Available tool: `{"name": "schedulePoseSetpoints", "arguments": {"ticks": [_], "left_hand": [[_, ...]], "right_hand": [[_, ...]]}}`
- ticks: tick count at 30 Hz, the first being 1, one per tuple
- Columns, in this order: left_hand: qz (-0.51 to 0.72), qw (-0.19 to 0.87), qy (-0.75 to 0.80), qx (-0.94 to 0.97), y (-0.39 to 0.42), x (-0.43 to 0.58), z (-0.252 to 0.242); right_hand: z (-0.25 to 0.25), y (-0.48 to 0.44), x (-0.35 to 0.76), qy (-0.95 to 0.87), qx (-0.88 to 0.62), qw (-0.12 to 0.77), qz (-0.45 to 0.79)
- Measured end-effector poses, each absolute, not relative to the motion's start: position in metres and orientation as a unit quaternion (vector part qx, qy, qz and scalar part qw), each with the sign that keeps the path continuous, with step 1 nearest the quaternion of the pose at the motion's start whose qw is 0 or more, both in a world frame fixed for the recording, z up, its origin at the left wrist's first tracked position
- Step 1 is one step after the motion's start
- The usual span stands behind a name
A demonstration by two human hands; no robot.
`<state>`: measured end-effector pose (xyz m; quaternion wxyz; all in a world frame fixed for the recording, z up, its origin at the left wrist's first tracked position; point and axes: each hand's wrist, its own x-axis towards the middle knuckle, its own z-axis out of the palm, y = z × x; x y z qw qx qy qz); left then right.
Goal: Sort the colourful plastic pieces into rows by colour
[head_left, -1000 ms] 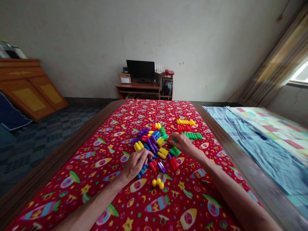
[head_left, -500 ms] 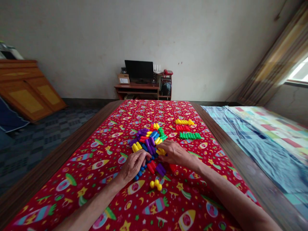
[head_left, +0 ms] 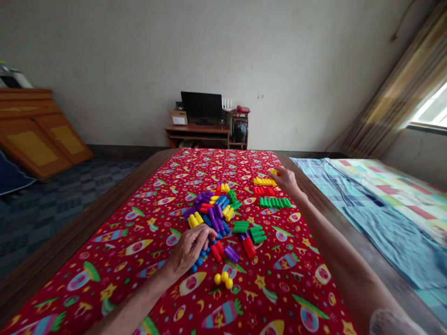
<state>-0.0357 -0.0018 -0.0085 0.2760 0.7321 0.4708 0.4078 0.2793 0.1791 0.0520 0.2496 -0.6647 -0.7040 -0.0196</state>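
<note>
My right hand (head_left: pixel 286 180) is closed round a yellow plastic building block (head_left: pixel 274 172), at the right end of a row of yellow blocks (head_left: pixel 262 182). Just nearer lie a row of red blocks (head_left: pixel 264 191) and a row of green blocks (head_left: pixel 275 203). My left hand (head_left: pixel 193 246) rests with curled fingers at the near left edge of a mixed pile, beside blue blocks (head_left: pixel 199 261); whatever its fingertips hold is hidden. Purple blocks (head_left: pixel 215 218) top the pile. Near it are a red block (head_left: pixel 249 247) and green blocks (head_left: pixel 257 234).
A yellow knobbed piece (head_left: pixel 224 279) lies alone nearer me. A red patterned cloth (head_left: pixel 139 242) covers the wooden table (head_left: pixel 104 215). Beyond stands a desk (head_left: pixel 197 130) with a monitor (head_left: pixel 201 107). A bed (head_left: pixel 380 200) is on the right, a cabinet (head_left: pixel 42 135) on the left.
My right hand has moved from the pile, away and to the right, bringing a yellow block to the yellow row. Green blocks it covered now show. My left hand has stayed by the pile.
</note>
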Motion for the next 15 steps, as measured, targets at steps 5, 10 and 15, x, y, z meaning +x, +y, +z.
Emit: {"name": "schedulePoseSetpoints", "arguments": {"ticks": [5, 10, 15], "left_hand": [[0.407, 0.269, 0.469, 0.736, -0.002, -0.037, -0.010], [0.408, 0.264, 0.461, 0.742, 0.000, -0.039, -0.012], [0.407, 0.271, 0.457, 0.743, -0.001, -0.039, -0.014]], "right_hand": [[0.049, 0.210, 0.278, -0.724, -0.681, 0.105, -0.037], [0.041, 0.224, 0.264, -0.730, -0.681, 0.049, -0.032], [0.044, 0.223, 0.263, -0.747, -0.663, 0.019, -0.044]]}}
